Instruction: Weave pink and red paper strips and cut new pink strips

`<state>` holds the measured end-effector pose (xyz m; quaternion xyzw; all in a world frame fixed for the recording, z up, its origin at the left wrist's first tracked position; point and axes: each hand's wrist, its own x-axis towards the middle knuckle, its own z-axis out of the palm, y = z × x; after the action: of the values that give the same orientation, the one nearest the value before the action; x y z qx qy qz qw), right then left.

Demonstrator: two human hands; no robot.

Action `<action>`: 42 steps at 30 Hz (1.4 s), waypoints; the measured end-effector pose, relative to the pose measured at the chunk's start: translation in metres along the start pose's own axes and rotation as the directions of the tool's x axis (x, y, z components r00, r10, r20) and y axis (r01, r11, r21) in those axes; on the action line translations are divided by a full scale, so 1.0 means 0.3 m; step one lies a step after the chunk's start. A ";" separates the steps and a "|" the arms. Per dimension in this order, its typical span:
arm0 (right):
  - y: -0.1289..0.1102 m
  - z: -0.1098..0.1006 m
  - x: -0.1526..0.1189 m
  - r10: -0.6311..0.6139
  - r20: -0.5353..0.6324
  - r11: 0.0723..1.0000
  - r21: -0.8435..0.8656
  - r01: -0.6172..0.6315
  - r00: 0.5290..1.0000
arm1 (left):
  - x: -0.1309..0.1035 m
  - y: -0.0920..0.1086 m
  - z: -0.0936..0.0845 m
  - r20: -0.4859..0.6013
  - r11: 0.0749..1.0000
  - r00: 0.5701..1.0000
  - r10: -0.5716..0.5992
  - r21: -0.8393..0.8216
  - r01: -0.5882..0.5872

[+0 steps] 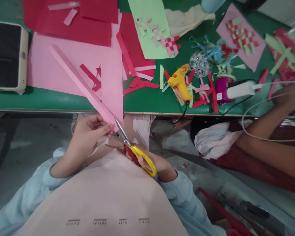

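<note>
A long folded pink paper strip (81, 83) runs diagonally over the table edge, its near end pinched by my left hand (92, 132). My right hand (147, 162) is closed around the red and yellow handles of a pair of scissors (144, 160). The scissors' blades point up and to the left, at the near end of the strip beside my left fingertips. Under the strip lies a larger pink sheet (113, 72) with small red paper pieces (90, 75) on it.
A phone (6, 55) lies at the far left. Right of centre are a yellow glue gun (180, 82), paper scraps, a purple adapter (225, 90) and cables. Woven paper fish sit on a green sheet (154, 29). Another person's arm (265, 124) is at the right.
</note>
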<state>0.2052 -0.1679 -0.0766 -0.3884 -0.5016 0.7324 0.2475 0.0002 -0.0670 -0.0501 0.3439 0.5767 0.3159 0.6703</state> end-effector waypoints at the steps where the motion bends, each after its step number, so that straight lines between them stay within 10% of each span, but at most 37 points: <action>1: 0.001 0.000 -0.001 0.008 0.003 1.000 0.002 -0.008 1.000 | -0.001 0.001 0.000 -0.003 1.000 1.000 0.002 0.006 -0.002; 11: 0.033 0.030 -0.027 0.113 -0.042 0.969 0.228 -0.100 0.993 | 0.007 -0.010 -0.010 -0.010 1.000 1.000 -0.015 0.016 0.015; 42: 0.013 0.004 -0.012 0.022 0.034 0.975 0.221 -0.029 0.999 | 0.020 -0.003 -0.044 0.052 0.983 0.987 -0.154 -0.090 0.159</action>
<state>0.2063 -0.1729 -0.0788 -0.3531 -0.4155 0.7928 0.2722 -0.0120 -0.0612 -0.0554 0.2725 0.5713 0.2813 0.7213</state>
